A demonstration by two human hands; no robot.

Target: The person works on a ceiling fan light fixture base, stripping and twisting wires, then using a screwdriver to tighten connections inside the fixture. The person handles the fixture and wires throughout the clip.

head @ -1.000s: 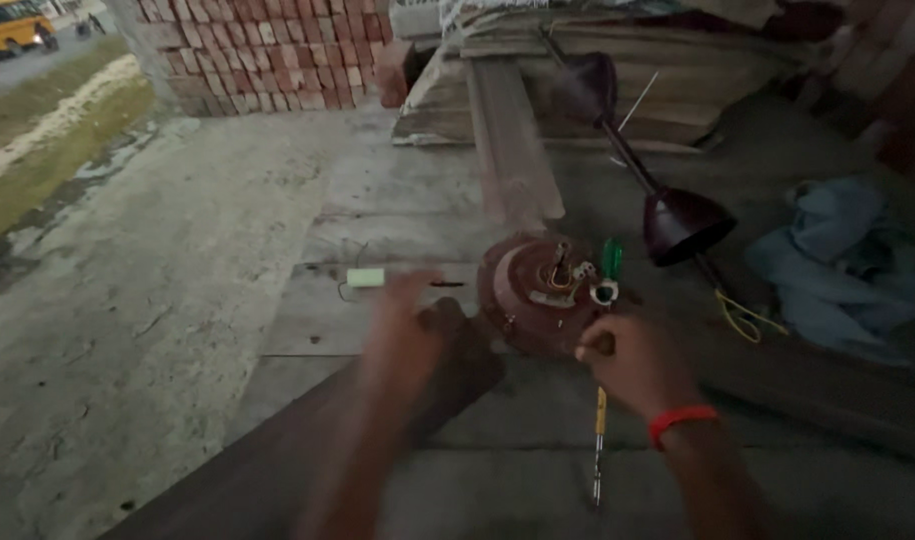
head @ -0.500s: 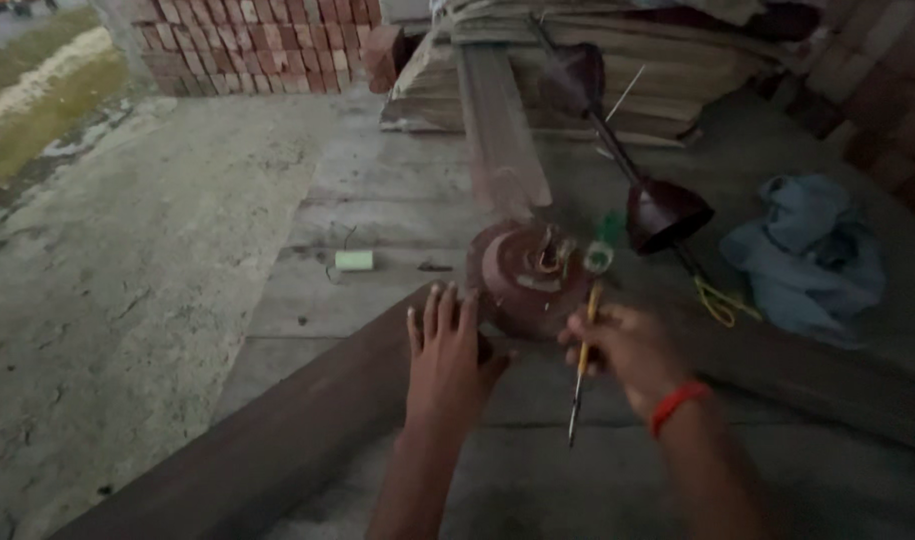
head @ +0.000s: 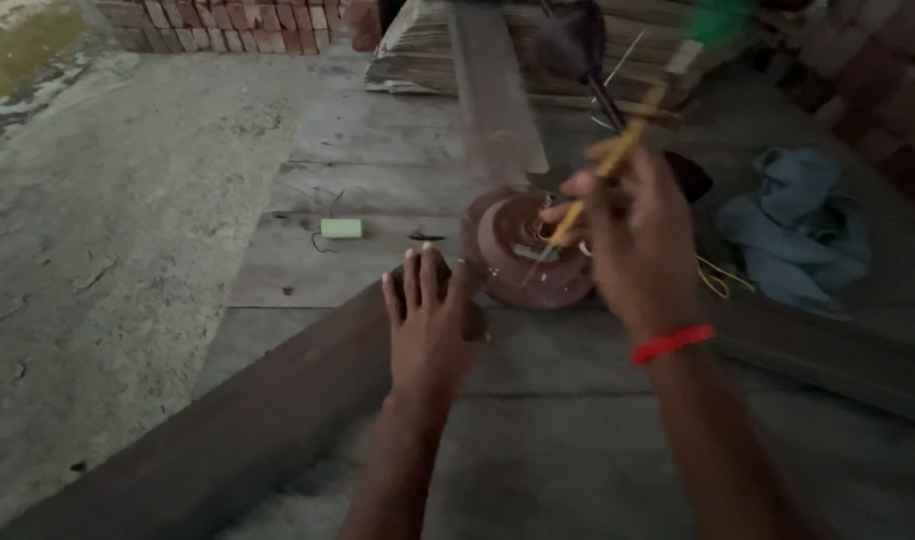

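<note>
Up high, right hand (head: 632, 235) pinches screwdriver (head: 617, 160); left hand (head: 427, 320) flat on blade (head: 277, 420).

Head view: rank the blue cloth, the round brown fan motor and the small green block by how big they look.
1. Blue cloth, largest, though only slightly.
2. Round brown fan motor, close to the cloth in spread; the right hand hides part of it, so this order is unsure.
3. Small green block, clearly smallest.

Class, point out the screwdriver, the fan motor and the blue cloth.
screwdriver (head: 617, 155): head view, on its yellow shaft above the fingers.
fan motor (head: 512, 250): head view, on its round brown housing.
blue cloth (head: 792, 235): head view, on its crumpled middle.
</note>
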